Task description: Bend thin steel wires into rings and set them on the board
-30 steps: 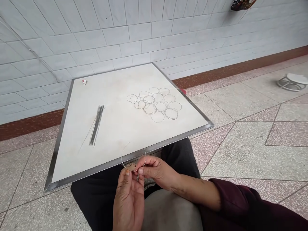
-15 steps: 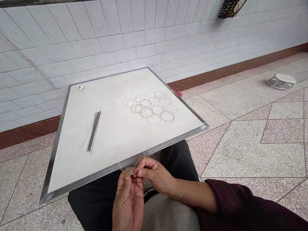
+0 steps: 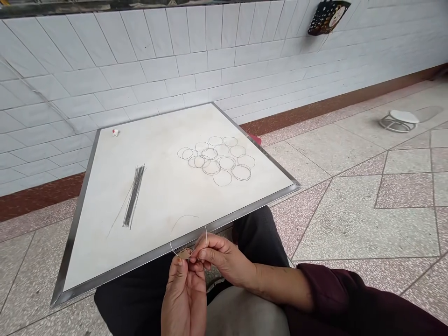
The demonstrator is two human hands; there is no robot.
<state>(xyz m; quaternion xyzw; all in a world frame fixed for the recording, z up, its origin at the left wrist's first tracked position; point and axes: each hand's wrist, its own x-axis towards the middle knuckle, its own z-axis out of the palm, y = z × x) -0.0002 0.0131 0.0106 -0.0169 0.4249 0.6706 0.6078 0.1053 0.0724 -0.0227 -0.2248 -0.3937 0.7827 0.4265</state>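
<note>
A thin wire ring point(image 3: 171, 238) stands up from my fingers at the table's near edge. My left hand point(image 3: 185, 289) is closed, its thumb and fingertips pinching the ring's lower part together with a small flat brown piece point(image 3: 184, 253), perhaps tape or paper. From the right, my right hand point(image 3: 220, 256) pinches at the same spot, thumb against forefinger on the ring's lower right side. What exactly lies between those fingertips is partly hidden. Several finished-looking wire rings point(image 3: 222, 177) lie overlapping on the right half of the table.
The white table point(image 3: 157, 200) has a metal edge. A bundle of straight wires point(image 3: 133, 198) lies at its left, and a small red-and-white object point(image 3: 115, 133) near the far left corner. A low white stool point(image 3: 399, 121) stands on the floor, and a dark patterned bag point(image 3: 327, 18) hangs on the wall.
The view has tilted slightly, shifting the table a little down and left. Both hands keep their pinch on the ring, and the brown piece has turned slightly between the fingers.
</note>
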